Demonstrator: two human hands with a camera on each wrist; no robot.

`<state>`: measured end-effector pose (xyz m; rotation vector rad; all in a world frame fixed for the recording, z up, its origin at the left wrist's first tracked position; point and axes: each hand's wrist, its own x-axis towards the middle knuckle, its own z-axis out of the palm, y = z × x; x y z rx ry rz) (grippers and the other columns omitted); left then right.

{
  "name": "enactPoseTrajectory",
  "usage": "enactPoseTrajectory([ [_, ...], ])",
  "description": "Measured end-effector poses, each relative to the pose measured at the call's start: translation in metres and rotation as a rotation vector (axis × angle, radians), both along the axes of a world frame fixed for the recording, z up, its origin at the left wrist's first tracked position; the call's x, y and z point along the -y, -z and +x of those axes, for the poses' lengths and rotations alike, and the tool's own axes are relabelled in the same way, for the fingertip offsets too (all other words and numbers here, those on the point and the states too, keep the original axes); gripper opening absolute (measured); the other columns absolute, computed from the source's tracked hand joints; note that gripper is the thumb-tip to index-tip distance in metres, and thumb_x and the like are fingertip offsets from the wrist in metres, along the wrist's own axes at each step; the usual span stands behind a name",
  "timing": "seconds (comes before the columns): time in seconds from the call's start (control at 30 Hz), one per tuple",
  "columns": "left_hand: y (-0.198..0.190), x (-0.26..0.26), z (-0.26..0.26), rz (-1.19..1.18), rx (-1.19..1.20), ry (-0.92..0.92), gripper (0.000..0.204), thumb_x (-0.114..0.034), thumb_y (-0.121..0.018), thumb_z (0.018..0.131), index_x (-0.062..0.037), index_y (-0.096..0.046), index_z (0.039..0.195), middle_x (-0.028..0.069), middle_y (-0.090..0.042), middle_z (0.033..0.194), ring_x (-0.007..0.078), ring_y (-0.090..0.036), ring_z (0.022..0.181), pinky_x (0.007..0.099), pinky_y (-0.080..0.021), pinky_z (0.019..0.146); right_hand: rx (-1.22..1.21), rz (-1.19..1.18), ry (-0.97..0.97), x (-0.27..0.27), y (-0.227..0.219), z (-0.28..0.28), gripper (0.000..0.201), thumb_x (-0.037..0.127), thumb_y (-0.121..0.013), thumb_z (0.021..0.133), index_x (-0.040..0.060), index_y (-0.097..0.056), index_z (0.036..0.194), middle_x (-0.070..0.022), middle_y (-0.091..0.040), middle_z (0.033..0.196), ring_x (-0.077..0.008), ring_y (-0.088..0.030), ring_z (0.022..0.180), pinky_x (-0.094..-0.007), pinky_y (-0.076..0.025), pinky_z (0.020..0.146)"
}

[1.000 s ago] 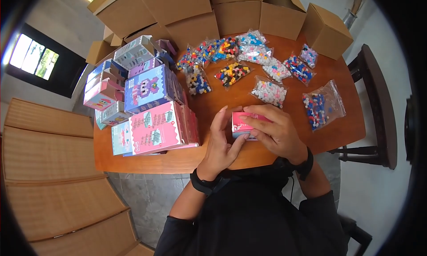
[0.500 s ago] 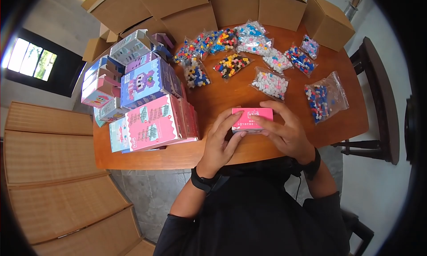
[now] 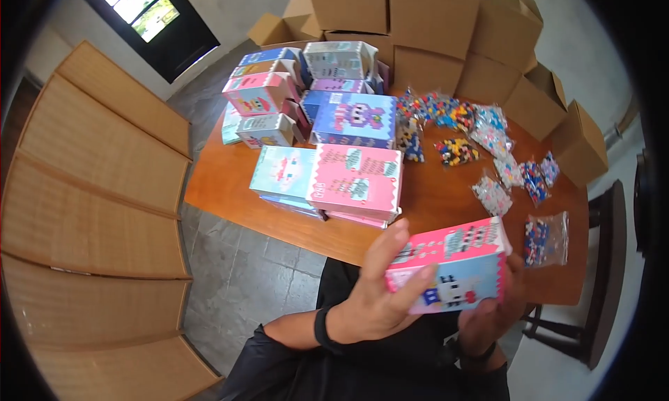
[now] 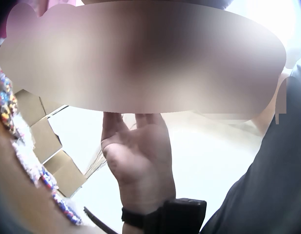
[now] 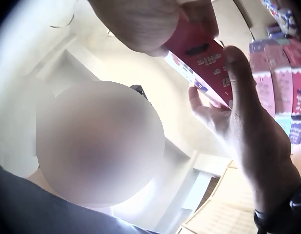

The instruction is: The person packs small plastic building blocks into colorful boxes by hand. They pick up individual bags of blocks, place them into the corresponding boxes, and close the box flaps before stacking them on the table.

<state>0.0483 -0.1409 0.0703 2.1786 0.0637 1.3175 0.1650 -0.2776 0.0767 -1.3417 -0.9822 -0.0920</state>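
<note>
Both hands hold a pink and blue box (image 3: 456, 289) with a cat picture, tilted and lifted over the table's front edge. My left hand (image 3: 380, 296) grips its left end, thumb on the front side and fingers at the back. At the right end, my right hand (image 3: 495, 317) holds the box from below and behind, partly hidden by it. In the right wrist view the red end of the box (image 5: 209, 63) shows between the left hand (image 5: 248, 126) and the right hand (image 5: 140, 24). A blurred patch covers much of the left wrist view.
Stacked toy boxes (image 3: 355, 185) stand on the left of the wooden table (image 3: 432, 199). Bags of coloured bricks (image 3: 456, 152) lie across its middle and back, with another bag (image 3: 547, 241) at the right. Cardboard boxes (image 3: 432, 25) line the back; a dark chair (image 3: 606, 275) stands at right.
The box has come up off the table toward the body and turned, so its long printed sides show. Both hands moved with it. The head view has swung left.
</note>
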Motion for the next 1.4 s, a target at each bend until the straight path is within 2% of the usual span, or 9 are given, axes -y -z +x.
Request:
enactPoseTrajectory([
  [0.17, -0.042, -0.083, -0.085, -0.185, -0.322, -0.119, 0.093, -0.022, -0.086, 0.059, -0.0043, -0.036, 0.136, 0.0164, -0.039, 0.127, 0.0312, -0.045, 0.115, 0.0436, -0.037, 0.097, -0.13, -0.007, -0.447, -0.042, -0.023, -0.019, 0.052, 0.038, -0.059, 0.09, -0.0014, -0.046, 0.121, -0.0217, -0.044, 0.123, -0.0306, -0.052, 0.109, -0.039, -0.041, 0.094],
  [0.23, -0.056, -0.117, -0.095, -0.647, -0.087, -0.016, 0.095, -0.021, -0.086, 0.058, -0.0016, -0.035, 0.135, 0.0121, -0.042, 0.124, 0.0237, -0.044, 0.118, 0.036, -0.036, 0.101, -0.077, -0.059, -0.451, -0.049, -0.025, -0.009, 0.05, 0.037, -0.059, 0.091, -0.0017, -0.046, 0.12, -0.0209, -0.045, 0.123, -0.0292, -0.051, 0.11, -0.0386, -0.04, 0.096],
  [0.43, -0.04, -0.229, -0.117, -0.298, -0.449, 0.019, 0.088, -0.024, -0.087, 0.059, -0.0031, -0.043, 0.133, 0.011, -0.045, 0.126, 0.0236, -0.042, 0.121, 0.0333, -0.032, 0.104, -0.065, -0.229, -0.342, -0.076, -0.017, 0.008, 0.025, 0.019, -0.057, 0.089, -0.0006, -0.055, 0.105, -0.0152, -0.055, 0.112, -0.025, -0.053, 0.107, -0.035, -0.039, 0.094],
  [0.53, -0.04, -0.239, -0.102, -0.18, -0.546, 0.169, 0.084, -0.024, -0.086, 0.062, -0.0047, -0.044, 0.132, 0.0115, -0.045, 0.127, 0.0255, -0.041, 0.123, 0.0348, -0.03, 0.105, -0.06, -0.307, -0.286, -0.076, 0.0, 0.018, 0.023, 0.018, -0.056, 0.089, -0.0006, -0.055, 0.104, -0.0149, -0.055, 0.111, -0.0249, -0.054, 0.104, -0.0346, -0.04, 0.093],
  [0.7, -0.028, -0.242, -0.094, -0.096, -0.61, 0.146, 0.104, -0.042, -0.083, 0.064, -0.006, -0.028, 0.144, 0.0179, -0.019, 0.149, 0.0334, -0.022, 0.138, 0.0433, -0.02, 0.111, -0.17, -0.357, -0.21, -0.065, 0.019, 0.04, 0.022, 0.016, -0.055, 0.091, -0.0005, -0.054, 0.105, -0.012, -0.056, 0.11, -0.0203, -0.054, 0.104, -0.0313, -0.041, 0.092],
  [0.9, -0.009, -0.282, -0.109, -0.503, -0.163, 0.209, 0.078, -0.056, -0.058, 0.085, -0.0035, -0.036, 0.138, 0.0151, -0.037, 0.141, 0.0262, -0.034, 0.133, 0.0398, -0.03, 0.106, -0.287, -0.272, -0.169, -0.098, 0.018, 0.062, 0.027, 0.017, -0.052, 0.094, -0.0015, -0.051, 0.114, -0.0091, -0.056, 0.11, -0.0173, -0.054, 0.106, -0.0292, -0.041, 0.093],
  [1.03, -0.038, -0.302, -0.085, -0.874, -0.323, 0.371, 0.045, -0.04, -0.032, 0.101, -0.0042, -0.054, 0.118, 0.0094, -0.063, 0.107, 0.0182, -0.059, 0.102, 0.0326, -0.041, 0.094, -0.292, -0.322, -0.326, -0.16, 0.004, 0.074, 0.021, 0.016, -0.048, 0.097, -0.0018, -0.055, 0.103, -0.0074, -0.058, 0.095, -0.013, -0.056, 0.092, -0.0264, -0.044, 0.084],
  [1.2, -0.062, -0.307, -0.025, -0.841, -0.813, 0.411, 0.041, -0.035, -0.038, 0.101, -0.0009, -0.059, 0.11, 0.0109, -0.065, 0.103, 0.0185, -0.063, 0.092, 0.0314, -0.049, 0.086, -0.451, -0.355, -0.412, -0.202, 0.002, 0.078, 0.022, 0.016, -0.053, 0.095, 0.0008, -0.055, 0.078, -0.0002, -0.055, 0.069, -0.0047, -0.051, 0.063, -0.0212, -0.041, 0.056],
  [1.4, -0.079, -0.28, 0.007, -0.956, -0.968, 0.325, 0.04, -0.032, -0.044, 0.1, 0.0035, -0.057, 0.114, 0.0107, -0.064, 0.104, 0.0174, -0.063, 0.095, 0.0288, -0.05, 0.088, -0.439, -0.313, -0.359, -0.21, 0.008, 0.076, 0.022, 0.015, -0.057, 0.092, 0.0021, -0.051, 0.075, 0.0014, -0.052, 0.065, -0.003, -0.046, 0.059, -0.0207, -0.037, 0.052],
])
